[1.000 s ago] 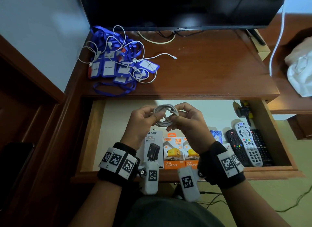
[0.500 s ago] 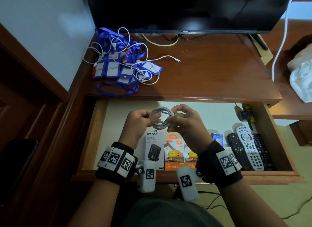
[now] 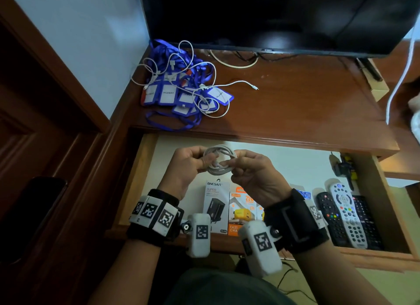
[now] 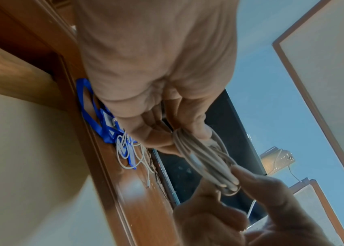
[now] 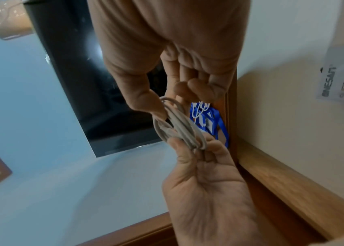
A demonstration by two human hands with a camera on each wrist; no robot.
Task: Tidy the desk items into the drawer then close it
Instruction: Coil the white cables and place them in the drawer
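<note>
My left hand (image 3: 184,166) and right hand (image 3: 254,175) hold a coiled white cable (image 3: 219,160) between them above the open drawer (image 3: 145,179), each pinching one side of the loops between thumb and fingertips. The wrist views show the same grip from below: thumb and forefinger on either end of the bundle, the strands gathered close together. The coil hangs in the air, touching nothing but my fingers, so it is not yet stowed.

Just beneath my wrists, at the drawer's near edge, lie boxed chargers (image 3: 217,204), and to their right a row of remote controls (image 3: 345,216); a dark object sits farther back against the right wall, too dim for me to identify. Those pieces look already put away. I judge the cable is the item in hand, ready to be laid on the pale drawer floor, which is bare at the back and left.

Farther off, on the desk top (image 3: 306,104), a heap of blue lanyards (image 3: 179,93) with badge holders is tangled with loose white cables (image 3: 229,84), close to the left wall. Behind them stands a dark screen (image 3: 272,16). By my reckoning that heap is the bulk of what is left, and then the drawer itself, which stands pulled fully out.
</note>
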